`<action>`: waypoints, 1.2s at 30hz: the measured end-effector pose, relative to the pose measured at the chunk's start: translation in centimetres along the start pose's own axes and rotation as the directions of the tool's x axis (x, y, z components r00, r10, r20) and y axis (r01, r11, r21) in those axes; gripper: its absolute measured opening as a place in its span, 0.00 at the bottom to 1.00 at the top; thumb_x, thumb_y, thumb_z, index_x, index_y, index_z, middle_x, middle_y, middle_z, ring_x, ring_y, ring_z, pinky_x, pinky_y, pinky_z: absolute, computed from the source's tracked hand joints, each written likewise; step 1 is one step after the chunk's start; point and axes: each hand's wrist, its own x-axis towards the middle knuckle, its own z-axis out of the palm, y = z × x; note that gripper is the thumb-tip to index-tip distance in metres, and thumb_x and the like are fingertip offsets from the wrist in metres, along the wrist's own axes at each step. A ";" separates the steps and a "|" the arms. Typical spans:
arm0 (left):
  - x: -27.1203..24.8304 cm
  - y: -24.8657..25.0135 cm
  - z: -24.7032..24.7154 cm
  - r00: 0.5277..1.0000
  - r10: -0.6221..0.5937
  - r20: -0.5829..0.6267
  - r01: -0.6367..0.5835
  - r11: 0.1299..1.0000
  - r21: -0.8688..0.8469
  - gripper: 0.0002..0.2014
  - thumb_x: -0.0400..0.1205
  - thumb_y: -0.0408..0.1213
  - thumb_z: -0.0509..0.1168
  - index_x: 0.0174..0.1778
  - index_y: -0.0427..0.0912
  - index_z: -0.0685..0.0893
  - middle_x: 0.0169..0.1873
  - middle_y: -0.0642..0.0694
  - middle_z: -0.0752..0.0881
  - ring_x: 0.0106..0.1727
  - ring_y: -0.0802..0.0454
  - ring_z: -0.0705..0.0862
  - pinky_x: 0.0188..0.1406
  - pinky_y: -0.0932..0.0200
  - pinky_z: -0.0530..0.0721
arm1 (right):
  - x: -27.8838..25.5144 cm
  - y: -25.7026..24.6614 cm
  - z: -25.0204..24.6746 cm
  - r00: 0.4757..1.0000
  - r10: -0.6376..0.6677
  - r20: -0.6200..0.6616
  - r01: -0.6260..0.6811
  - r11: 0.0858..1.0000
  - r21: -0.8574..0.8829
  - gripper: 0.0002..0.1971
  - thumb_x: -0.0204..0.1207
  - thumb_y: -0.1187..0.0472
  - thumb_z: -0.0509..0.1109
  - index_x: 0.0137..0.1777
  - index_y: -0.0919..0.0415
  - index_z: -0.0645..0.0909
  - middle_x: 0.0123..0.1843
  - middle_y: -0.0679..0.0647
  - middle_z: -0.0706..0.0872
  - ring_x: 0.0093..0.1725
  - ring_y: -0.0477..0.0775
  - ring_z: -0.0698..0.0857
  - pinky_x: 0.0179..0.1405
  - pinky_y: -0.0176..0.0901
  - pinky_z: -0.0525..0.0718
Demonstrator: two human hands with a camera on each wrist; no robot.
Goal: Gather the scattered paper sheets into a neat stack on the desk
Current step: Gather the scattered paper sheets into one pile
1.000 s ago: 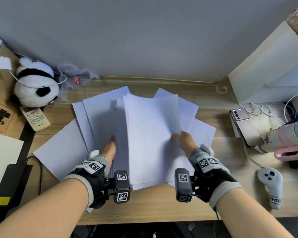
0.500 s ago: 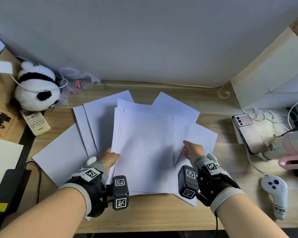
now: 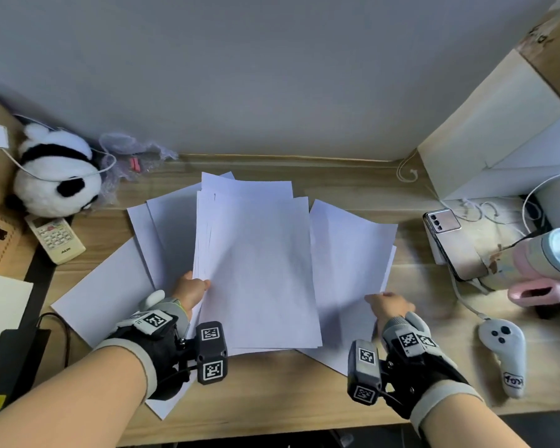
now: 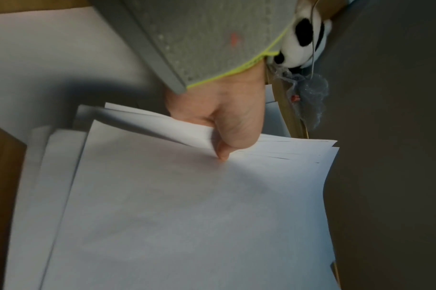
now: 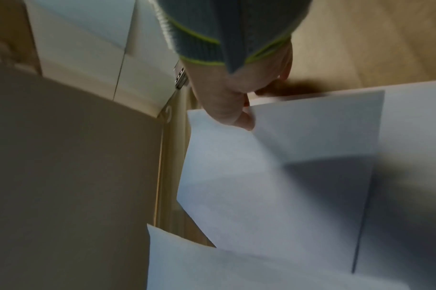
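Desk (image 3: 272,392), light wood, set against a grey wall. Far left corner: panda plush (image 3: 54,176) with a white cable draped over it; crumpled clear plastic bag (image 3: 133,160) just beside it toward the middle; white remote control (image 3: 56,238) in front of the plush. Left edge: black flat device with a cord (image 3: 10,360). Right side: white box (image 3: 485,130) against the wall; phone (image 3: 450,240) lying camera side up in front of it; pink and white bottle (image 3: 540,257) on its side near the right edge; white handheld controller (image 3: 503,354) near the front edge, well apart from the papers.

Gathered stack of sheets (image 3: 256,270): middle of the desk, edges fanned unevenly at its far left corner, long side running away from the person. Left hand (image 3: 189,291) grips it at the left edge near the front, thumb (image 4: 223,151) on top of the uppermost sheet and the fingers hidden beneath, as the left wrist view shows.

Loose sheets at left (image 3: 110,286): several, overlapping, partly under the stack and under the left wrist, flat on the desk.

Loose sheets at right (image 3: 349,253): just beside the stack, overlapping its right edge underneath. Right hand (image 3: 390,307) pinches the top one at its near right edge, thumb (image 5: 244,119) on the upper face, fingers under the paper; that edge is lifted off the wood.
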 end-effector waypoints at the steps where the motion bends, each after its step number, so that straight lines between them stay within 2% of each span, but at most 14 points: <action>1: 0.0 0.1 0.3 1.000 0.005 0.008 -0.005 1.000 0.017 0.20 0.82 0.21 0.57 0.72 0.26 0.73 0.68 0.33 0.80 0.66 0.41 0.79 0.65 0.55 0.73 | -0.1 0.5 -0.4 1.000 0.005 -0.008 -0.004 0.998 0.056 0.17 0.73 0.58 0.69 0.60 0.63 0.83 0.72 0.66 0.71 0.55 0.64 0.77 0.61 0.47 0.75; 3: -0.2 0.2 0.9 1.000 0.011 0.010 -0.012 0.998 0.066 0.20 0.82 0.20 0.56 0.71 0.25 0.73 0.54 0.38 0.84 0.58 0.45 0.77 0.54 0.59 0.76 | -0.3 0.8 -0.6 1.000 0.026 -0.004 -0.025 0.981 0.194 0.13 0.71 0.61 0.73 0.54 0.66 0.85 0.66 0.65 0.79 0.43 0.60 0.77 0.49 0.44 0.75; 4: -0.3 0.2 1.1 1.000 0.009 0.011 -0.010 0.996 0.090 0.20 0.82 0.20 0.56 0.72 0.26 0.72 0.54 0.39 0.85 0.59 0.44 0.78 0.53 0.57 0.78 | -0.4 0.8 -0.5 0.999 0.034 0.012 -0.036 0.964 0.265 0.15 0.70 0.61 0.75 0.53 0.69 0.84 0.63 0.66 0.82 0.44 0.61 0.79 0.48 0.45 0.74; 8: -0.5 -0.3 1.6 1.000 -0.011 -0.019 0.014 0.979 0.203 0.21 0.82 0.21 0.55 0.72 0.29 0.73 0.70 0.33 0.79 0.70 0.36 0.78 0.69 0.52 0.74 | -0.9 0.7 0.2 0.986 0.049 0.161 -0.124 0.861 0.494 0.27 0.68 0.67 0.77 0.65 0.80 0.76 0.58 0.64 0.82 0.61 0.64 0.81 0.52 0.44 0.72; 11: -0.8 -0.3 1.6 1.000 -0.006 -0.023 0.011 0.972 0.237 0.21 0.82 0.22 0.56 0.73 0.28 0.72 0.69 0.34 0.79 0.69 0.36 0.78 0.67 0.52 0.75 | -1.2 0.6 0.7 0.966 -0.055 0.254 -0.074 0.879 0.471 0.23 0.72 0.71 0.72 0.67 0.79 0.74 0.57 0.63 0.82 0.54 0.60 0.80 0.54 0.49 0.76; 15: -0.9 0.0 1.4 0.999 -0.014 0.044 0.004 0.978 0.209 0.21 0.82 0.22 0.57 0.73 0.26 0.71 0.62 0.40 0.79 0.56 0.49 0.74 0.43 0.60 0.74 | -1.3 -1.2 -2.1 0.972 -0.179 -0.151 0.223 0.903 0.368 0.16 0.76 0.68 0.64 0.61 0.75 0.80 0.57 0.72 0.85 0.57 0.66 0.84 0.54 0.52 0.79; 18: -0.8 -0.1 1.7 0.994 -0.060 0.091 0.040 0.977 0.209 0.24 0.82 0.24 0.60 0.75 0.26 0.67 0.60 0.39 0.78 0.57 0.49 0.74 0.53 0.62 0.71 | -2.2 -3.9 -6.2 0.876 -0.347 -0.334 0.478 0.712 0.513 0.12 0.75 0.70 0.61 0.55 0.67 0.83 0.44 0.60 0.83 0.45 0.54 0.81 0.46 0.43 0.77; 20: -0.4 -0.4 2.0 0.988 -0.085 0.125 0.055 0.973 0.226 0.26 0.80 0.25 0.62 0.75 0.27 0.67 0.70 0.34 0.78 0.66 0.40 0.79 0.68 0.54 0.75 | -3.7 -5.8 -8.5 0.831 -0.451 -0.325 0.546 0.554 0.629 0.11 0.77 0.72 0.60 0.51 0.61 0.81 0.41 0.53 0.82 0.39 0.49 0.79 0.39 0.35 0.79; 22: -0.2 -0.8 2.1 0.980 -0.100 0.170 0.064 0.976 0.208 0.26 0.79 0.24 0.64 0.74 0.27 0.70 0.72 0.29 0.76 0.71 0.33 0.78 0.73 0.43 0.75 | -5.1 -7.4 -9.8 0.821 -0.508 -0.260 0.508 0.444 0.738 0.10 0.78 0.71 0.62 0.42 0.58 0.80 0.38 0.48 0.81 0.36 0.45 0.78 0.40 0.34 0.78; 24: -0.1 -1.3 2.3 0.978 -0.106 0.182 0.064 0.972 0.227 0.27 0.79 0.25 0.64 0.75 0.27 0.68 0.73 0.30 0.74 0.74 0.34 0.75 0.76 0.43 0.72 | -5.8 -8.5 -10.1 0.833 -0.524 -0.176 0.412 0.377 0.829 0.09 0.78 0.69 0.64 0.39 0.57 0.80 0.34 0.46 0.85 0.33 0.44 0.82 0.41 0.38 0.79; 27: -2.0 -0.5 2.1 0.975 -0.097 0.202 0.046 0.969 0.244 0.15 0.82 0.27 0.60 0.65 0.29 0.77 0.69 0.30 0.78 0.71 0.35 0.77 0.67 0.54 0.76 | -5.9 -8.7 -9.1 0.805 -0.593 -0.010 0.249 0.324 0.912 0.07 0.78 0.67 0.65 0.53 0.62 0.82 0.38 0.49 0.90 0.35 0.46 0.88 0.42 0.39 0.86; 30: -2.4 -0.3 1.6 0.976 -0.083 0.201 0.039 0.976 0.213 0.11 0.84 0.30 0.58 0.58 0.30 0.79 0.59 0.32 0.82 0.63 0.38 0.80 0.52 0.58 0.72 | -5.5 -8.4 -6.8 0.787 -0.599 0.148 0.131 0.397 0.908 0.12 0.77 0.67 0.65 0.59 0.66 0.80 0.45 0.54 0.91 0.42 0.53 0.90 0.50 0.47 0.86; 33: -2.2 -0.6 1.5 0.966 -0.073 0.248 0.059 0.996 0.064 0.19 0.84 0.30 0.58 0.71 0.28 0.73 0.70 0.28 0.78 0.56 0.43 0.78 0.57 0.49 0.79 | -5.0 -7.8 -3.8 0.787 -0.558 0.262 0.148 0.584 0.798 0.06 0.78 0.69 0.64 0.51 0.65 0.81 0.29 0.48 0.91 0.27 0.45 0.88 0.38 0.41 0.83; 36: -2.3 -0.4 1.3 0.971 -0.136 0.198 0.145 0.989 -0.032 0.21 0.85 0.38 0.57 0.71 0.28 0.75 0.70 0.30 0.79 0.63 0.36 0.82 0.64 0.46 0.80 | -4.9 -7.2 -0.3 0.819 -0.479 0.315 0.234 0.781 0.580 0.05 0.77 0.69 0.65 0.51 0.64 0.79 0.18 0.45 0.84 0.17 0.41 0.80 0.25 0.35 0.77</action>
